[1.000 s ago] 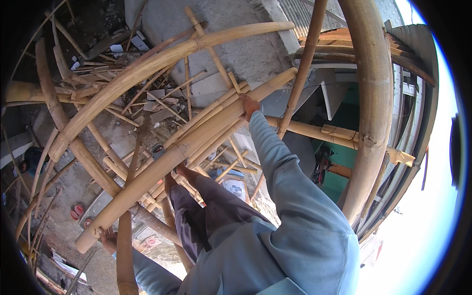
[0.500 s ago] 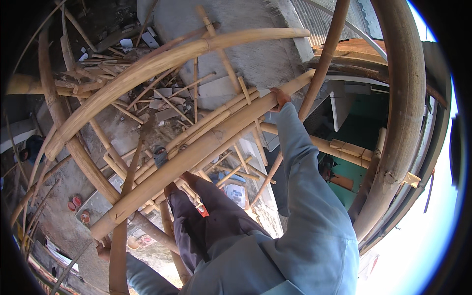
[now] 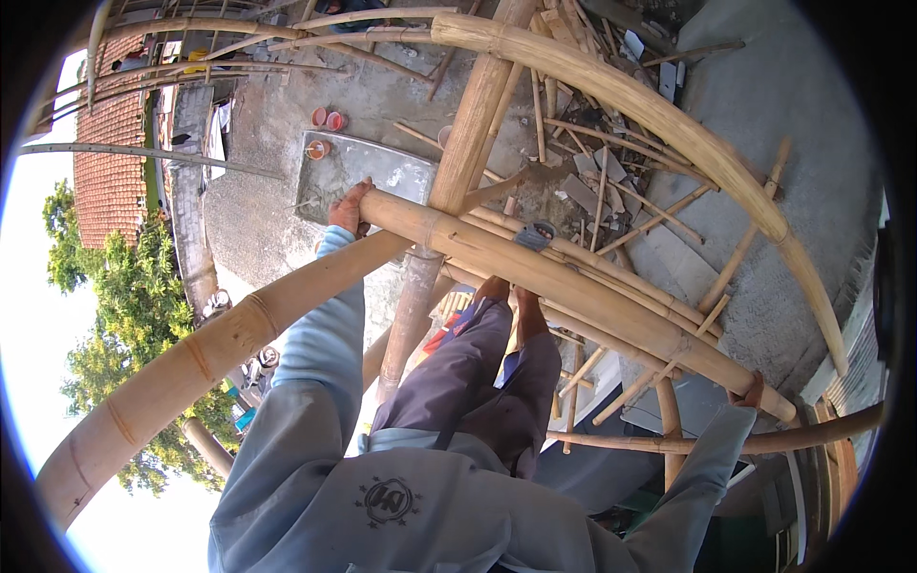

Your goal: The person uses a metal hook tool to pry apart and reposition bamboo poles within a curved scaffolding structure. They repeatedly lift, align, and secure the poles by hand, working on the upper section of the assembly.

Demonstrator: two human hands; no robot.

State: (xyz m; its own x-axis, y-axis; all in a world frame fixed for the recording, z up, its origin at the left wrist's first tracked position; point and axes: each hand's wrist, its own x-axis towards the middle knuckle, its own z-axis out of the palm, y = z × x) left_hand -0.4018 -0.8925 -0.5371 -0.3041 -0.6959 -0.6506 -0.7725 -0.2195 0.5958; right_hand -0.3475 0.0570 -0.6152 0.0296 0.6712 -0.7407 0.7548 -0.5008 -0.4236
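Note:
A thick bamboo pole [image 3: 573, 282] slants across in front of my legs, from centre left down to the right. My left hand [image 3: 351, 207] is closed round its left end, arm stretched forward. Near the other end, my right hand [image 3: 750, 392] grips the same pole from the near side, its fingers partly hidden. Just right of my left hand, the pole meets a stout bamboo post [image 3: 473, 134]. Thinner bamboo poles [image 3: 621, 279] run alongside, beyond and below it. My feet [image 3: 492, 287] show just under the pole, close to these thinner poles.
A curved bamboo pole [image 3: 659, 105] arches overhead at the right; another thick one [image 3: 220, 339] crosses my left forearm. Far below lie a concrete floor [image 3: 258, 220], red buckets [image 3: 334, 120] and scattered bamboo offcuts [image 3: 602, 201]. A tiled roof [image 3: 110, 143] and trees [image 3: 134, 353] stand left.
My view has swung to the left, bringing trees and a tiled roof into sight. My left hand, mostly hidden before, now shows plainly at the pole's end. Both hands remain on the pole.

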